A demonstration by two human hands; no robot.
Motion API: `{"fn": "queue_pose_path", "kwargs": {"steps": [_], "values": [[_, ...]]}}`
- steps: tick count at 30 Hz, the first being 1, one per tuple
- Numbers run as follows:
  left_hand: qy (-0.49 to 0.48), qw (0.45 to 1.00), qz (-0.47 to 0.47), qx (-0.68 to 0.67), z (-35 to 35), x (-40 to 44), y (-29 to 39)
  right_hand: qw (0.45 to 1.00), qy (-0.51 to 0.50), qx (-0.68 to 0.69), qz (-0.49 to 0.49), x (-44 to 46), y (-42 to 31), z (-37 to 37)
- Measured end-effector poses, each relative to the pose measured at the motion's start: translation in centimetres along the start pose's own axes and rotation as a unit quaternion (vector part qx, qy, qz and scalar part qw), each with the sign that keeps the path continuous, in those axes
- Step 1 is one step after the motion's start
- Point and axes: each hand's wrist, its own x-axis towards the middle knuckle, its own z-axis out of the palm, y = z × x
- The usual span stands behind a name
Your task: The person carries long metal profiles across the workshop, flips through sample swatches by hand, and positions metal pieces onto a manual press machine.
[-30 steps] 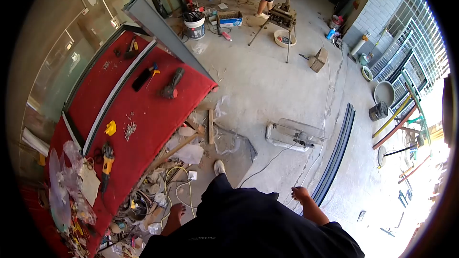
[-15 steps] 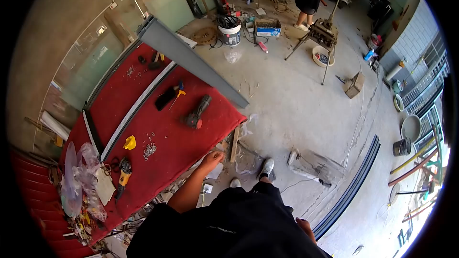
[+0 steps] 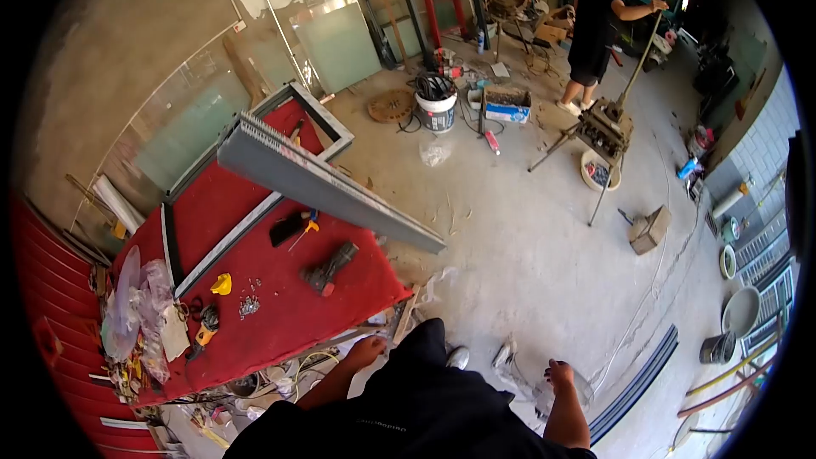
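My left hand (image 3: 365, 352) hangs beside the front edge of the red-covered table (image 3: 293, 310), with its fingers loosely curled in and nothing seen in them. Away from the table, over the concrete floor, my right hand (image 3: 558, 373) has its fingers curled, also holding nothing that I can see. On the table nearest my left hand lies a cordless drill (image 3: 330, 269). Behind it are an orange-handled screwdriver (image 3: 303, 234) and a black block-like item (image 3: 287, 228). A yellow angle grinder (image 3: 204, 333), a yellow piece (image 3: 221, 284) and a pile of screws (image 3: 249, 306) lie further left.
A long grey metal profile (image 3: 314, 184) lies across the table and overhangs the floor. Under it sits a metal frame (image 3: 223, 248). A person (image 3: 593, 34) stands at a tripod stand (image 3: 602, 129). Dark bars (image 3: 636, 382) and a metal box (image 3: 649, 230) lie on the floor.
My view has tilted up and shifted, so the table sits lower and more of the back wall shows. My right hand has come further into view; one foot has stepped forward.
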Motion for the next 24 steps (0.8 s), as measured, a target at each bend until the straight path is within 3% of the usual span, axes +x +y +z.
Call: {"fn": "queue_pose_path", "kwargs": {"steps": [4, 7, 8, 10, 11, 13, 14, 15, 17, 18, 20, 21, 22, 23, 24], "values": [[-0.010, 0.992, 0.065, 0.111, 1.3, 5.3, 7.7, 0.997, -0.021, 0.036, -0.069, 3.9, -9.5, 1.8], [-0.066, 0.984, 0.161, 0.029, 3.2, 11.8, 11.6, 0.993, -0.062, 0.058, -0.084, 5.8, -13.5, 3.4], [-0.070, 0.983, 0.161, 0.062, 3.7, 13.8, 12.8, 0.993, -0.065, 0.040, -0.090, 6.3, -13.9, 3.7], [-0.079, 0.975, 0.165, 0.123, 4.7, 18.5, 17.2, 0.993, -0.066, 0.023, -0.098, 9.4, -11.8, 3.5], [-0.079, 0.971, 0.173, 0.142, 4.8, 20.8, 20.5, 0.994, -0.074, -0.029, -0.069, 10.5, -10.5, 2.5], [-0.086, 0.965, 0.175, 0.176, 5.1, 23.8, 26.3, 0.997, -0.076, 0.009, 0.016, 9.4, -8.7, 0.3], [-0.085, 0.968, 0.188, 0.146, 5.8, 25.6, 28.0, 0.992, -0.082, 0.045, 0.081, 11.0, -5.1, -1.9], [-0.084, 0.968, 0.204, 0.119, 6.3, 28.2, 29.3, 0.973, -0.106, 0.138, 0.149, 16.0, 3.0, -5.1], [-0.094, 0.966, 0.218, 0.102, 6.8, 32.9, 32.6, 0.990, -0.006, -0.142, 0.011, 14.6, 2.6, -8.4], [-0.105, 0.964, 0.216, 0.113, 6.7, 34.5, 34.4, 0.958, 0.040, -0.279, -0.055, 12.9, 2.9, -10.0], [-0.100, 0.956, 0.215, 0.172, 6.0, 36.8, 38.5, 0.828, 0.121, -0.521, -0.169, 8.9, 4.2, -11.0], [-0.103, 0.961, 0.203, 0.156, 6.6, 39.2, 38.0, 0.853, 0.113, -0.484, -0.160, 6.3, 3.6, -10.0], [-0.116, 0.959, 0.221, 0.137, 6.4, 40.2, 39.1, 0.933, 0.091, -0.339, -0.075, 6.1, 3.0, -10.0], [-0.092, 0.954, 0.255, 0.130, 6.9, 42.2, 38.9, 0.993, 0.089, -0.009, 0.081, 5.6, 1.5, -8.5], [-0.105, 0.967, 0.210, 0.099, 7.1, 44.1, 38.4, 0.966, 0.113, 0.170, 0.161, 3.9, -0.9, -7.3]]}}
